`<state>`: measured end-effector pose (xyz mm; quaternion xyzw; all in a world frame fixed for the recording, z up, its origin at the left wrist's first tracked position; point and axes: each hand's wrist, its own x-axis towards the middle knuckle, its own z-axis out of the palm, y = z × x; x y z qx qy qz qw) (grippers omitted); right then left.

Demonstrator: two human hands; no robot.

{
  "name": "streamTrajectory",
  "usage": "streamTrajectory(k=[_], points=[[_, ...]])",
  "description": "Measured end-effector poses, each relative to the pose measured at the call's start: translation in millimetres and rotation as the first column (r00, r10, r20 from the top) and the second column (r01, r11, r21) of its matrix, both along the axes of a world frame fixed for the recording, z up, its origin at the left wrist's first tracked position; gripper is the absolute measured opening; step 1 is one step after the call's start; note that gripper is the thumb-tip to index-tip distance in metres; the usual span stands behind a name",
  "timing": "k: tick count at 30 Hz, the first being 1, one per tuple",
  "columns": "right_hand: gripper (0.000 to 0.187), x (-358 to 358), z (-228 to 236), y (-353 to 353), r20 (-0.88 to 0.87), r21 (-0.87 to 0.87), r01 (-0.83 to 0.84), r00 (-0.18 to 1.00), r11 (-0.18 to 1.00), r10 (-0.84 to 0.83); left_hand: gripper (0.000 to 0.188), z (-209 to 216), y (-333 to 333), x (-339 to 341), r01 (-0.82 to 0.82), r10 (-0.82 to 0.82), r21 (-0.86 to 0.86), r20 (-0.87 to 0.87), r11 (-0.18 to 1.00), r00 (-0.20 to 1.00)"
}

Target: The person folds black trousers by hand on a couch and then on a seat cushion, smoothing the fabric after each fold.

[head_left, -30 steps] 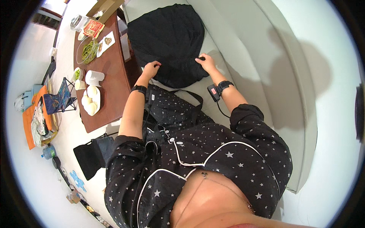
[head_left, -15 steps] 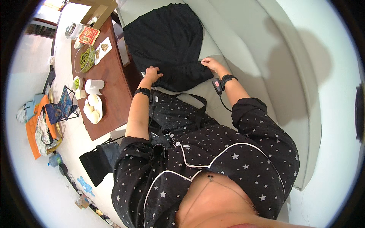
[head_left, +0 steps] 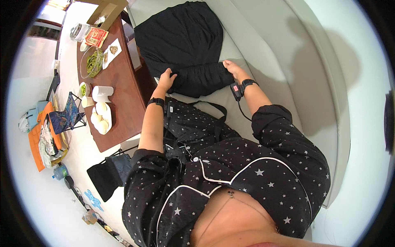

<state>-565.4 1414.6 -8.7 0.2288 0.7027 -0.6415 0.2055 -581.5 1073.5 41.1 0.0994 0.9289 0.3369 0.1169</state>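
A black garment (head_left: 179, 39) lies spread over the pale sofa seat, wide and rounded at its far end. Its near end is a gathered band (head_left: 201, 79), stretched sideways between my two hands. On the band's left end, the fingers of my left hand (head_left: 166, 80) are closed. My right hand (head_left: 234, 70) pinches the opposite end, thumb and fingers together. Both wrists wear black straps, and the right one carries a small box with a cable. Whether the garment is a skirt or something else, I cannot tell.
The pale sofa (head_left: 284, 61) curves along the right. At the left, a brown table (head_left: 121, 90) holds a clear bowl of green pods (head_left: 94, 61), a white tray of pale round items (head_left: 101, 118), cups and a red packet (head_left: 96, 37). A folding chair (head_left: 68, 113) stands beyond.
My left hand has gone from resting on the cloth to gripping it, a little farther away. The right hand has shifted slightly right, and the band looks straighter and more gathered.
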Motion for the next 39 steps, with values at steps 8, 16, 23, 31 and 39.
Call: streamTrajectory(k=[8, 16, 23, 31, 39], points=[[0.030, -5, -19, -5, 0.010, 0.612, -0.217, 0.964, 0.760, 0.267, 0.032, -5, 9, 0, -0.064, 0.071, -0.073, 0.095, 0.995, 0.993], [0.068, 2, 38, -28, 0.163, 0.665, -0.408, 0.896, 0.625, 0.412, 0.027, 6, 3, 27, -0.135, 0.134, -0.004, -0.011, 0.991, 0.991], [0.035, 13, 46, -20, -0.158, 0.535, -0.390, 0.825, 0.749, 0.543, 0.016, 77, 9, 49, 0.027, 0.006, 0.368, -0.088, 0.929, 0.996], [0.021, 19, 106, -26, -0.592, 0.363, -0.212, 0.700, 0.907, 0.400, 0.016, 100, -7, 81, -0.093, 0.164, 0.396, -0.151, 0.914, 0.975], [0.032, 22, 169, -18, -0.575, 0.309, -0.197, 0.741, 0.930, 0.348, 0.040, 133, -7, 81, -0.058, 0.092, 0.415, -0.062, 0.908, 0.994]])
